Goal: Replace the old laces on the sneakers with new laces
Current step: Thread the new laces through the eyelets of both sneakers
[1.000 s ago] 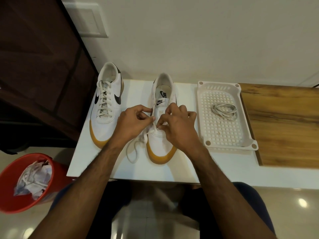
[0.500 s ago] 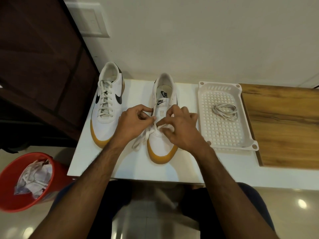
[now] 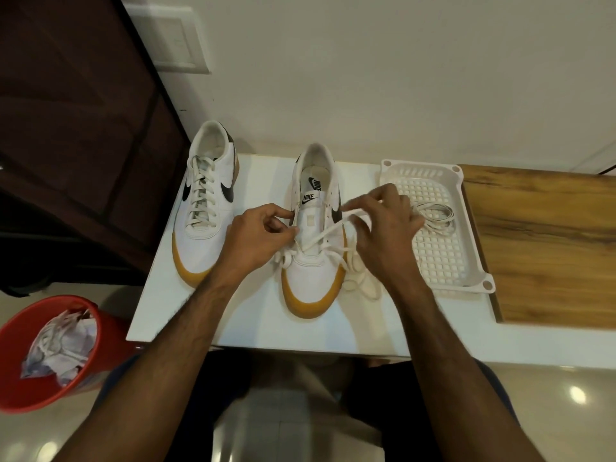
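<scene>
Two white sneakers with tan soles stand on the white table. The left sneaker is fully laced. The right sneaker has a white lace threaded only through its lowest eyelets. My left hand pinches the sneaker's left eyelet edge beside the tongue. My right hand grips the lace end and holds it drawn up and to the right across the tongue. Loose lace loops lie on the table by the toe, right of the shoe. A coiled lace rests in the white basket tray.
A red bucket holding crumpled paper and laces sits on the floor at lower left. A wooden board lies right of the tray. A dark cabinet stands at left, a wall behind the table. My knees are under the table's front edge.
My right hand has moved right and up from the lower eyelets, pulling the lace out across the tongue. My left hand stayed at the shoe's left side.
</scene>
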Motion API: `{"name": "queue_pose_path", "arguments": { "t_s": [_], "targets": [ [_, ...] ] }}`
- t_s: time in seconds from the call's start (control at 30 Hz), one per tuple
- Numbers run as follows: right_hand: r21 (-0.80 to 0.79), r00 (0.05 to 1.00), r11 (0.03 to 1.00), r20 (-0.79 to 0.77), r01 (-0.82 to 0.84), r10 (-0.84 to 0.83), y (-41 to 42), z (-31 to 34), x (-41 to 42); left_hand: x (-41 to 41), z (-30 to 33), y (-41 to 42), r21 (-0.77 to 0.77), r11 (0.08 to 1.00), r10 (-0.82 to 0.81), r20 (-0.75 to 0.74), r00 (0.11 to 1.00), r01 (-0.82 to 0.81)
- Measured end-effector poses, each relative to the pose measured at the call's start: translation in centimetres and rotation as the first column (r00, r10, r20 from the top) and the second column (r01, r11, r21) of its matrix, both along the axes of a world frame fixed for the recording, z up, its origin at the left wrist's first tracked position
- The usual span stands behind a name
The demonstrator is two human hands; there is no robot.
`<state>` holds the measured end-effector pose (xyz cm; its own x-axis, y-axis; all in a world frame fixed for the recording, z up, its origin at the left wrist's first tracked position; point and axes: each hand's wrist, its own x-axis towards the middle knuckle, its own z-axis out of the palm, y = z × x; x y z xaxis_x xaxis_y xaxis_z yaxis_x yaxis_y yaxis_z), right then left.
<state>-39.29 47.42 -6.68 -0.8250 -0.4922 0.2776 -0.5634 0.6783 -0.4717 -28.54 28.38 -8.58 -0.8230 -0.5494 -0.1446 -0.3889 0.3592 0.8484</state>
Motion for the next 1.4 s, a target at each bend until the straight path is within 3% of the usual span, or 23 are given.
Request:
{"name": "queue_pose_path", "arguments": {
  "t_s": [0.13,0.23,0.37,0.47,0.53,0.63,0.73,0.83,0.97,1.13,1.23,1.33,1.4],
  "targets": [
    [0.131,0.962,0.953,0.065,-0.273,0.266,-1.7,-0.7,1.6,0.1,-0.1,-0.1,0.024,1.0,0.006,-0.012,1.0,-0.006],
    [0.196,0.955,0.935,0.09,-0.295,0.283,-2.7,-1.3,2.5,0.1,0.0,0.0,0.023,1.0,0.006,-0.01,1.0,-0.006],
    [0.218,0.983,0.961,-0.02,-0.172,0.18,-2.3,-0.9,1.6,0.0,0.0,0.1,0.011,1.0,0.006,-0.002,1.0,-0.006],
    [0.118,0.999,0.993,-0.041,0.026,-0.021,-0.3,-0.2,-0.3,0.0,-0.1,0.1,0.002,1.0,0.004,0.009,1.0,-0.004],
    [0.079,0.998,0.995,-0.017,0.068,-0.067,0.3,-0.1,-0.6,0.0,-0.1,0.0,-0.002,1.0,0.004,0.009,1.0,-0.004],
    [0.045,0.997,0.997,0.022,-0.07,0.069,-0.3,-0.4,0.2,-0.1,-0.1,0.0,0.004,1.0,0.006,-0.001,1.0,-0.006],
    [0.125,0.971,0.963,0.053,-0.24,0.235,-1.3,-0.8,1.0,0.0,-0.2,-0.1,0.018,1.0,0.009,-0.009,1.0,-0.009],
    [0.173,0.956,0.941,0.094,-0.29,0.277,-2.3,-1.5,2.0,0.0,-0.1,-0.1,0.011,1.0,0.01,-0.009,1.0,-0.01],
    [0.188,0.981,0.963,0.01,-0.194,0.196,-2.3,-1.3,1.5,0.0,-0.1,-0.1,0.006,1.0,0.007,-0.002,1.0,-0.007],
    [-0.037,0.994,0.995,0.044,0.097,-0.096,0.2,-0.2,-0.7,0.0,-0.2,-0.1,0.006,1.0,0.011,0.006,1.0,-0.011],
    [-0.083,0.993,0.995,0.1,-0.057,0.065,-0.2,-0.2,-0.1,0.0,-0.3,-0.2,0.014,1.0,0.002,-0.001,1.0,-0.002],
    [0.004,0.959,0.963,0.1,-0.268,0.266,-1.2,-0.7,1.1,0.1,-0.3,-0.3,0.007,1.0,0.003,-0.011,1.0,-0.003],
    [0.092,0.944,0.942,0.105,-0.322,0.312,-1.7,-1.3,1.5,0.1,-0.4,-0.3,0.006,1.0,0.006,-0.018,1.0,-0.006]
  ]
}}
